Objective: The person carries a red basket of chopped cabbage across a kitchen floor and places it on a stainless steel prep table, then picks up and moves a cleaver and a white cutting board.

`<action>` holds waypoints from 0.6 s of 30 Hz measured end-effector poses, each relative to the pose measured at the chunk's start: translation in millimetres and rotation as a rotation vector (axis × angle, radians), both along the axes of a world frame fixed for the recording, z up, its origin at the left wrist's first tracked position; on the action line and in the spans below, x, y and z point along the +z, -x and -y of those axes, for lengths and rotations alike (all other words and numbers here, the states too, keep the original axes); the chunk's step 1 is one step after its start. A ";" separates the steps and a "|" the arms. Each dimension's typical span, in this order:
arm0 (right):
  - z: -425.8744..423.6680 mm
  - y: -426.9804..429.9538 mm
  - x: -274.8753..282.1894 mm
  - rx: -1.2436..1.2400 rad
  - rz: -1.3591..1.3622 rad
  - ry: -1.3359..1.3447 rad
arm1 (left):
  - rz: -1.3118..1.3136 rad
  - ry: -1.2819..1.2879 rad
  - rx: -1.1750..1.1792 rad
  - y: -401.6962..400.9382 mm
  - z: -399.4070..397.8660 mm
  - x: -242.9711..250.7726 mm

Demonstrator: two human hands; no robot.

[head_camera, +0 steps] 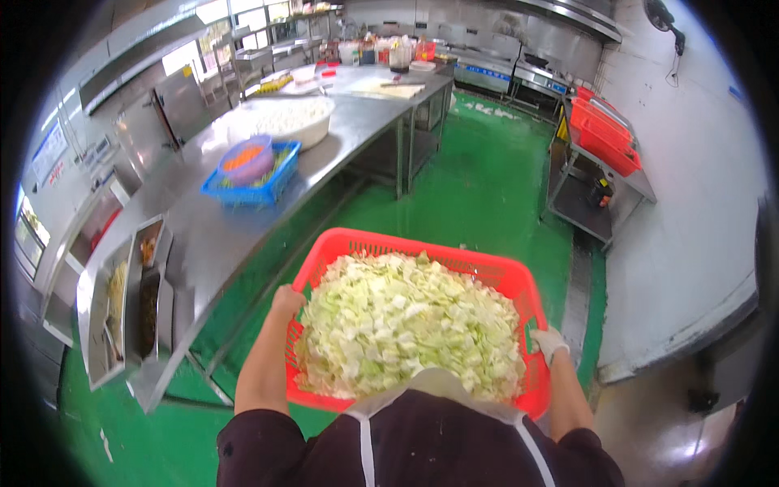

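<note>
Held before my body is a red plastic basket (517, 277) with slotted walls, heaped with chopped cabbage (414, 322). My left hand (288, 302) grips its left side near the far corner. On the opposite side, my right hand (549, 342), in a pale glove, holds the basket by its handle opening. The basket's near edge is against or close to my apron (444, 380), which hides part of it.
A long steel table (201, 249) runs along my left. It bears metal food pans (125, 304), a blue basket (268, 189) with a purple bowl (258, 159), and a large white tub (316, 131). Green floor (481, 182) stretches ahead. Red crates (605, 137) stand on a side table at right.
</note>
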State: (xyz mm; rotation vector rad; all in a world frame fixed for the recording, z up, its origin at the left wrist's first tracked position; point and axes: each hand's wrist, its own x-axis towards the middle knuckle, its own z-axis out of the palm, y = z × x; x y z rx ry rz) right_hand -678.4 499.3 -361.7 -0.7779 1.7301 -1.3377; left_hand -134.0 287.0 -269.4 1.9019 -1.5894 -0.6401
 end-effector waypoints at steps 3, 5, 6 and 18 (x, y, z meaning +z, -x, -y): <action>-1.2 0.2 -16.8 -0.090 0.099 0.046 | -0.173 0.015 -0.051 -2.0 -4.0 6.7; -7.3 -9.6 -13.2 -0.090 0.102 0.074 | -0.336 0.046 -0.116 -7.3 -11.3 1.4; -8.5 -12.1 -9.4 -0.089 0.090 0.099 | -0.334 0.044 -0.118 -11.2 -10.4 -2.2; -38.2 -59.7 -21.6 -0.367 0.001 0.077 | -0.256 0.054 -0.209 -0.9 58.1 -23.8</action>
